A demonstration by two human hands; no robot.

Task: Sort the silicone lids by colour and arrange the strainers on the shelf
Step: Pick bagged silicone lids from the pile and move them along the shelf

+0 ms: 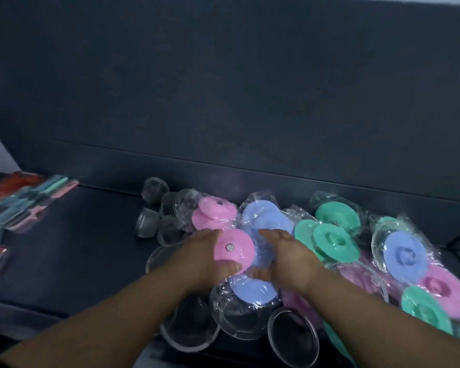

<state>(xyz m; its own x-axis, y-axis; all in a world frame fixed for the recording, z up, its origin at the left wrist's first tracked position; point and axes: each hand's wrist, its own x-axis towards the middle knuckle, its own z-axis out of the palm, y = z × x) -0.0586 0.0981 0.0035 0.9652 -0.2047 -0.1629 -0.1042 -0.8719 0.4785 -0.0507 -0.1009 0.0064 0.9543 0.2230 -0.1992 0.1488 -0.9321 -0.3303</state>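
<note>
A heap of round silicone lids in clear plastic wrap lies on the dark shelf [72, 248]. My left hand [202, 256] holds a pink lid [234, 248] with a small metal disc at its centre, thumb on its near edge. My right hand [287, 256] rests with fingers stretched on wrapped blue lids [263, 221] beside it. Another blue lid [252, 288] lies just below both hands. Pink lids [215, 211] sit behind, green lids [335, 240] to the right. Further right lie a blue lid [404, 256], a pink lid [441, 282] and a green lid [425, 309].
Clear round lids or cups [154, 189] cluster at the back left of the heap, and larger clear ones [292, 335] lie at the front. Packets of long coloured items [29, 203] lie at the far left. A dark back panel [223, 88] rises behind the shelf.
</note>
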